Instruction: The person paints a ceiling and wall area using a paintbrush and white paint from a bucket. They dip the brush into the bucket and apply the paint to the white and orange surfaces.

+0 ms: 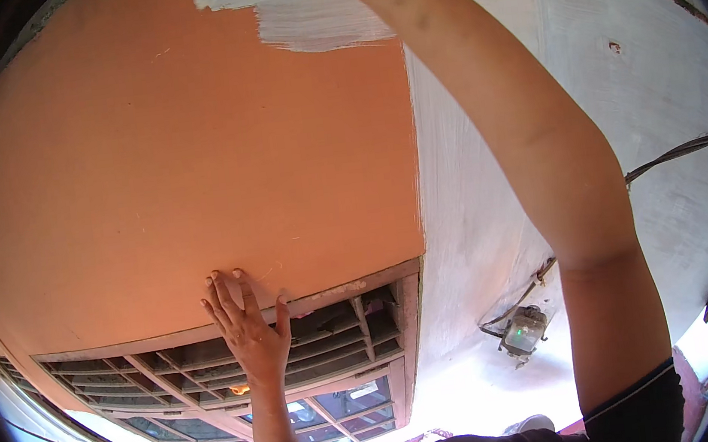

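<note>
Orange wall (176, 171) fills the left side. The left hand (249, 331) lies flat and open on it, fingers spread, holding nothing, just above a window grille (214, 365). A white paint patch (315, 14) sits up top. The right arm (537, 158) reaches up past it; its hand is cut off, so I cannot tell its grip. A lamp (521, 333) hangs on the white wall (659, 85)
</note>
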`<state>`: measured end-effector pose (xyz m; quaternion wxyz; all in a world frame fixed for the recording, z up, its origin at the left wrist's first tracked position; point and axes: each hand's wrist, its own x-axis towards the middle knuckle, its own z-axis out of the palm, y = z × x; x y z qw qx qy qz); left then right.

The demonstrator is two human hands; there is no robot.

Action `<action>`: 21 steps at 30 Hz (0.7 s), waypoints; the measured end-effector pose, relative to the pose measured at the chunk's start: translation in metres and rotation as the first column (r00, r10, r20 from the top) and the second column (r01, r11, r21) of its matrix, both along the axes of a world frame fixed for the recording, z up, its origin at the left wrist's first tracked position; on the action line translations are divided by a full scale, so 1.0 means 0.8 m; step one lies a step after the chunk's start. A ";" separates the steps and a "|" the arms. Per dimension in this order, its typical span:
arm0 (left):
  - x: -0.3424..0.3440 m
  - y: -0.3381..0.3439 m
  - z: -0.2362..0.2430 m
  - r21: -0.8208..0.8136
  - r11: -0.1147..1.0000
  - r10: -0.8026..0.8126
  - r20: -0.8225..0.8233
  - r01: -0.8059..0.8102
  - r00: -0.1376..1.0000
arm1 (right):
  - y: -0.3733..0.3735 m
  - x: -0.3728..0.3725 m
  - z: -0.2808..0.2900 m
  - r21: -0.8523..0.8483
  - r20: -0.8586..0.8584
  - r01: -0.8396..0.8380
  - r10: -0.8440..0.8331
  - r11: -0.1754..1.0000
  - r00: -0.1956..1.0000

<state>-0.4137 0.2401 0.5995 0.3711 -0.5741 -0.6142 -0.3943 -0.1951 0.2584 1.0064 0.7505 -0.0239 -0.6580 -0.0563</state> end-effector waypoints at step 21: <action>0.006 0.000 0.007 0.007 1.000 -0.021 -0.014 0.021 1.000 | 0.013 -0.003 0.008 -0.052 -0.065 -0.347 0.343 0.936 0.937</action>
